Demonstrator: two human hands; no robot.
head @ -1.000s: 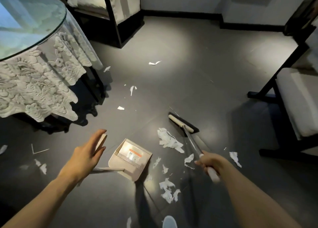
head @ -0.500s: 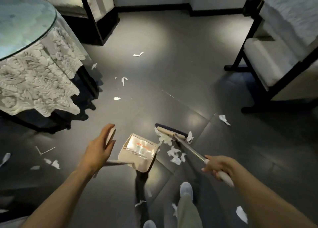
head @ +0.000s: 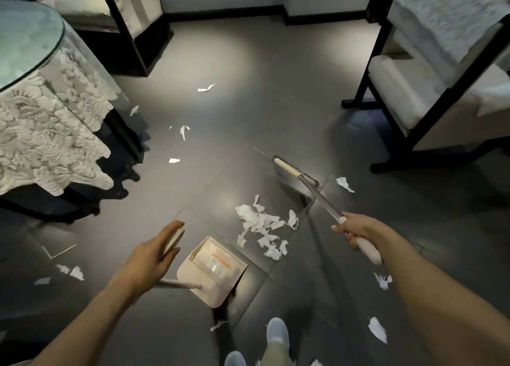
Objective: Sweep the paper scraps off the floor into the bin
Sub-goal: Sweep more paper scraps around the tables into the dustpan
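While three scraps (head: pixel 76 273) lie on the floor (head: pixel 276 89) at far left, the left hand (head: pixel 154 252) rests straight fingers on the handle of the one dustpan (head: pixel 212 272); one pile (head: pixel 262 227) lies just beyond its mouth, and the right hand (head: pixel 356 231) grips the one broom (head: pixel 288 169).

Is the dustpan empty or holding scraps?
Empty: the dustpan shows only its label; the scrap pile lies on the floor beside it.

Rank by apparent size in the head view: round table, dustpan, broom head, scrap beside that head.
1. round table
2. dustpan
3. broom head
4. scrap beside that head
The dustpan is nearer, which enlarges it.
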